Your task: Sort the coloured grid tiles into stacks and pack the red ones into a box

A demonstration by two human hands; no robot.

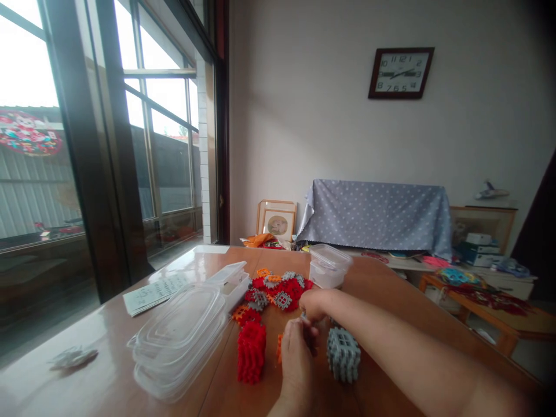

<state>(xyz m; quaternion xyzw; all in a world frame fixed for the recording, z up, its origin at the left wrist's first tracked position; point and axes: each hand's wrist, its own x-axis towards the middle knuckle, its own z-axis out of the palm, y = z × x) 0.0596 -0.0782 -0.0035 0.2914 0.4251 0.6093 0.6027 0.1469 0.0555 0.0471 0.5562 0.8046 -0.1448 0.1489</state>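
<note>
My left hand (pixel 297 353) is closed, its fingertips pressed together low over the table. A small greyish bit shows by those fingertips, too little of it to name. Just beyond, my right hand (pixel 319 304) curls its fingers down at the right edge of a pile of red, grey and orange plastic lattice pieces (pixel 282 300); what it grips is hidden. An orange stack (pixel 279 349) is partly covered by my left hand. To the left stands a neat stack of red pieces (pixel 251 352), and right of my hands, under my right forearm, a grey stack (pixel 343 354).
Clear plastic lidded boxes (pixel 180 339) lie on the left, beside an open box (pixel 230 286) and a written paper (pixel 154 294). A small plastic packet (pixel 73 358) rests farther left. Another clear container (pixel 329 266) stands behind the pile on the wooden table (pixel 382 284).
</note>
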